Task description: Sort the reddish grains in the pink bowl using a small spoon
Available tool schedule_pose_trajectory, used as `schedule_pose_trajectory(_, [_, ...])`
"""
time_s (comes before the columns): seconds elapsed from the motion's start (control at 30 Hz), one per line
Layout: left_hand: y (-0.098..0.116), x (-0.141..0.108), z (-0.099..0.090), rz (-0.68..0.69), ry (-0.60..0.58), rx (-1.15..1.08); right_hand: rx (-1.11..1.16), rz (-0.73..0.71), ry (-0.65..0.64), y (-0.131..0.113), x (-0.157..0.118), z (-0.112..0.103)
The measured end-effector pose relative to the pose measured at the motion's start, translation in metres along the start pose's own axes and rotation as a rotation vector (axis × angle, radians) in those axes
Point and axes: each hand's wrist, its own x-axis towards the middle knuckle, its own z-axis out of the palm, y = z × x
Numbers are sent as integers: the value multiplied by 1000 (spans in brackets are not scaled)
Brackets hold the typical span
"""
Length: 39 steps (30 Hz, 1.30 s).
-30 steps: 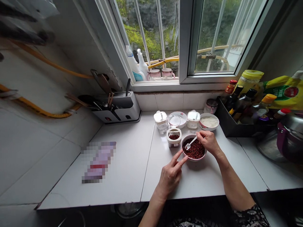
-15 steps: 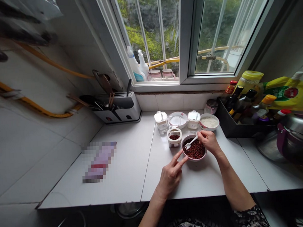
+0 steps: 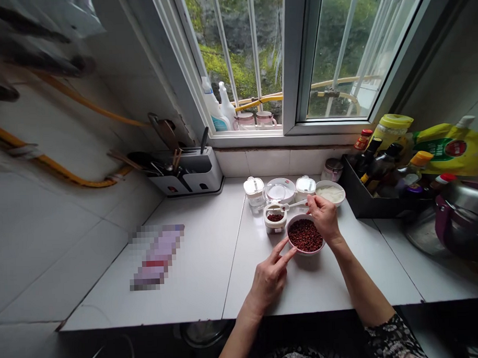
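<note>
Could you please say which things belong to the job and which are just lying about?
Seemingly in use:
white spoon in the right hand
bowl of red grains at the left hand
open jar

Lying about:
spray bottles
utensil holder
yellow pouch

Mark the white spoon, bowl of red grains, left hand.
White spoon (image 3: 298, 203): head view, handle.
Bowl of red grains (image 3: 309, 253): head view, front wall.
Left hand (image 3: 269, 280): head view, back of hand.
</note>
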Motion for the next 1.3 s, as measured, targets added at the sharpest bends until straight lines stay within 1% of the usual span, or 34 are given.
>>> schedule_pose_trajectory(0.07, [0,0,0,-3,-2,-3,-138,-212,44,-7,-4,8])
schedule_pose_trajectory(0.13, [0,0,0,-9,-5,-3,-253,-404,39,-12,-9,14])
schedule_pose_trajectory(0.2, [0,0,0,-10,-1,-5,-320,-523,15,-14,-12,16])
schedule_pose_trajectory(0.23, [0,-1,0,-9,0,-6,-331,-548,18,-14,-12,16])
schedule_pose_trajectory(0.3, [-1,-1,0,-9,0,-9,-310,-532,59,-11,-11,10])
schedule_pose_trajectory(0.4, [-2,-1,1,-9,-5,-18,-223,-409,132,0,-7,-4])
schedule_pose_trajectory(0.43, [-2,-1,1,-7,-4,-21,-200,-357,118,6,-6,-10])
schedule_pose_trajectory(0.5, [-1,-1,0,-2,-1,-23,-172,-277,5,17,-5,-19])
schedule_pose_trajectory(0.6, [0,0,-1,-2,-1,-20,-168,-241,-154,29,-8,-27])
schedule_pose_trajectory(0.7, [0,-1,-2,-9,-6,-13,-198,-232,-246,32,-12,-24])
schedule_pose_trajectory(0.83, [0,-1,-2,-16,-21,-9,-213,-216,-336,27,-16,-15])
schedule_pose_trajectory(0.97, [-1,-2,-2,-20,-25,-2,-188,-181,-341,25,-16,-13])
schedule_pose_trajectory(1.1, [-1,-3,-2,-32,-40,-1,-153,-149,-298,26,-15,-17])
schedule_pose_trajectory(1.2, [-1,-3,-3,-36,-48,1,-143,-155,-255,26,-14,-19])
schedule_pose_trajectory(1.3, [0,-3,-2,-31,-39,0,-150,-174,-249,27,-14,-17])
